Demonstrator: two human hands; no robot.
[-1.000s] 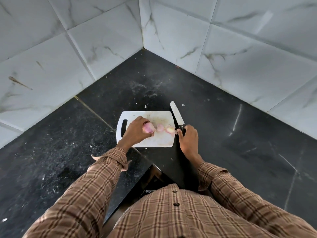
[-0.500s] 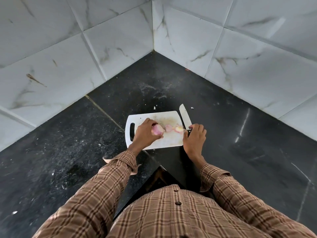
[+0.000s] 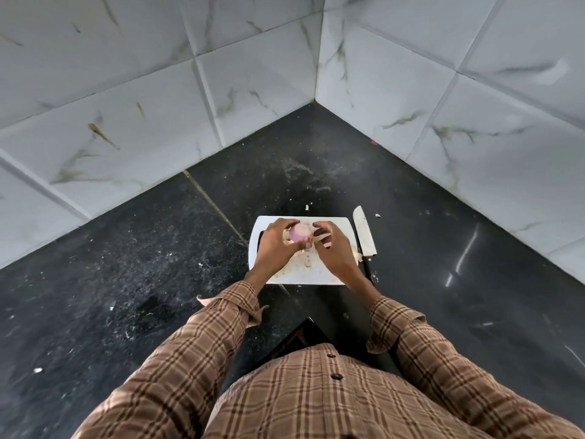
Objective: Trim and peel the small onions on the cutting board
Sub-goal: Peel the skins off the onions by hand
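Observation:
A small pink onion (image 3: pixel 300 233) is held over the white cutting board (image 3: pixel 304 275) between both hands. My left hand (image 3: pixel 274 247) grips it from the left side. My right hand (image 3: pixel 334 250) touches it from the right, fingertips pinching at its skin. The knife (image 3: pixel 364 234) lies on the counter just right of the board, blade pointing away, black handle toward me. Any other onions on the board are hidden behind my hands; bits of peel show near the board's right edge.
The board sits on a black stone counter (image 3: pixel 158 264) in a corner formed by white marble-look tiled walls (image 3: pixel 443 106). Small peel scraps (image 3: pixel 307 207) lie beyond the board. The counter's front edge forms a notch just before my body.
My right hand let go of the knife, which now lies beside the board, and moved left onto the onion. My left hand lifted the onion toward the board's middle.

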